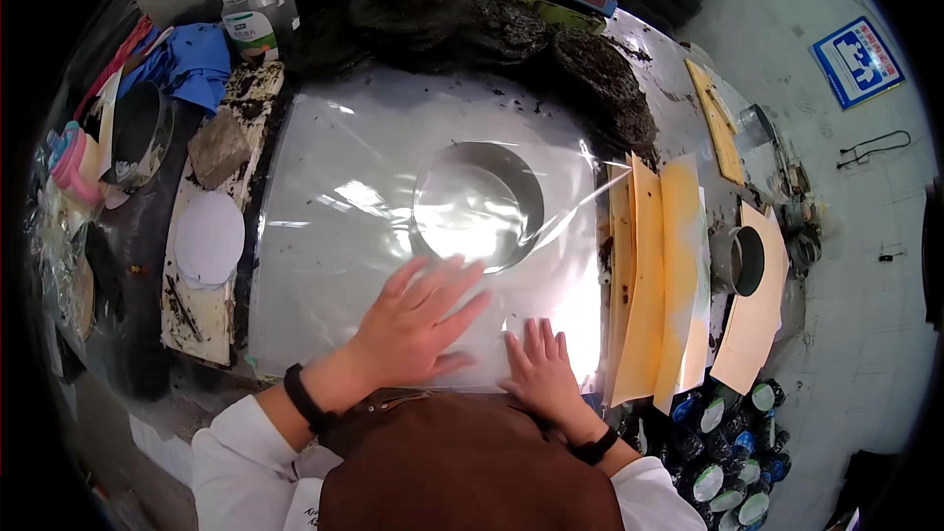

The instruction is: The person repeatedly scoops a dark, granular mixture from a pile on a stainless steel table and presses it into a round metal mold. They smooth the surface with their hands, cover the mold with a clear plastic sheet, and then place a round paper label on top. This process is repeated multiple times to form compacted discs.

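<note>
Head view: a green-and-white label (253, 36) is carried by a clear jar (280, 5) at upper left, and a blue sign (857, 61) with a white graphic is displayed at upper right. Clear plastic sheeting (329, 280) is spread over a worktable (664, 88) lined with dark, rough cakes (408, 8) and yellowish boards (639, 285). A grey ring (534, 206) is set mid-sheet; whether it is covered by the film cannot be told. By its near edge the left hand (408, 326) is held open, fingers spread and blurred; the right hand (543, 374) is laid open closer to the brown apron (462, 472), which is cut off below. Nothing is gripped. Dark bundles (733, 447) at lower right are hard to make out.
</note>
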